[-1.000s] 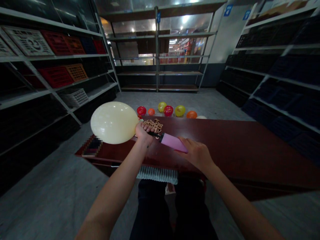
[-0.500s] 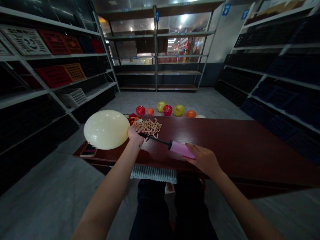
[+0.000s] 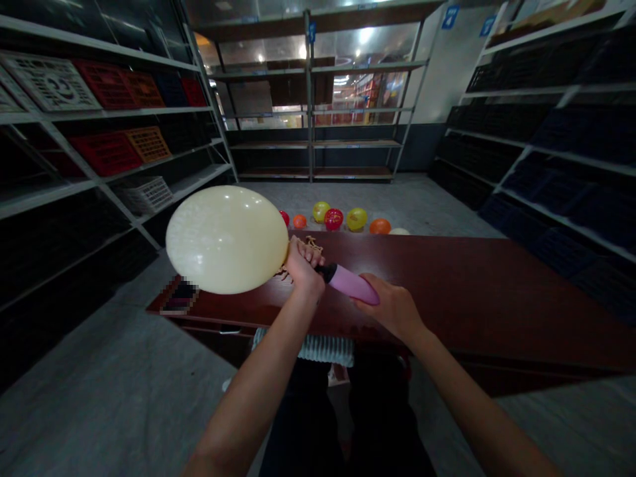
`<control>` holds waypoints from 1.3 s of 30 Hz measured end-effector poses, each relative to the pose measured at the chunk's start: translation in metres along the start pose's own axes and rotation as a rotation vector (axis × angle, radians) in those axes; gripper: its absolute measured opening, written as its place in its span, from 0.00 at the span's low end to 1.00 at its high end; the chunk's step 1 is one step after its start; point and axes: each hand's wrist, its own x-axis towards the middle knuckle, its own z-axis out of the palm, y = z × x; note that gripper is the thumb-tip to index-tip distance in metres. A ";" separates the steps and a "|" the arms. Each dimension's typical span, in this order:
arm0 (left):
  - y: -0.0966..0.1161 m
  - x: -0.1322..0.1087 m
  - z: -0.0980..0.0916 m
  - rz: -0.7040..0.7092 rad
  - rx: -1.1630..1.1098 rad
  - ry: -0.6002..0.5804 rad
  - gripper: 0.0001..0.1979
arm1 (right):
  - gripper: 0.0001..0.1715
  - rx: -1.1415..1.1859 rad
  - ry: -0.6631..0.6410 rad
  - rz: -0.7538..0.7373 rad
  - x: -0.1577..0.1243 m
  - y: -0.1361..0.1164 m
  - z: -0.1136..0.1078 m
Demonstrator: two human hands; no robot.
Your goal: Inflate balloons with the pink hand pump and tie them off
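Observation:
A large cream balloon (image 3: 226, 238) bulges out to the left of my left hand (image 3: 305, 263). The fingers of that hand are closed around the balloon's neck and the black end of a hand pump. Across from it, my right hand (image 3: 392, 301) grips the pump's pink barrel (image 3: 355, 285). Only a short black piece shows between the barrel and my left fingers. The nozzle inside the balloon's neck is hidden by my hand. Behind my left hand, partly covered, lies a heap of tan, twisted, uninflated balloons (image 3: 312, 244) on the table.
The dark red table (image 3: 472, 285) stretches off to the right. Red, orange and yellow balloons (image 3: 356, 218) lie on the floor beyond it. A pixelated dark object (image 3: 179, 296) rests at the table's left corner. Shelves with crates (image 3: 106, 159) stand on both sides.
My left hand has moved right, toward my right hand, and the pump's long black rod has slid into the barrel. The cream balloon looks bigger and now covers the red balloons on the table.

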 end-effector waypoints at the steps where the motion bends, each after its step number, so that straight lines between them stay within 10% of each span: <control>1: -0.004 -0.002 0.001 -0.003 0.006 0.003 0.21 | 0.26 0.005 -0.007 0.008 0.000 0.000 -0.001; 25: 0.044 0.073 -0.064 -0.119 -0.042 0.207 0.17 | 0.28 -0.263 -0.014 -0.156 -0.035 0.048 0.000; 39: 0.013 0.023 -0.011 -0.053 -0.035 0.024 0.21 | 0.24 0.082 -0.133 0.077 -0.001 0.011 -0.016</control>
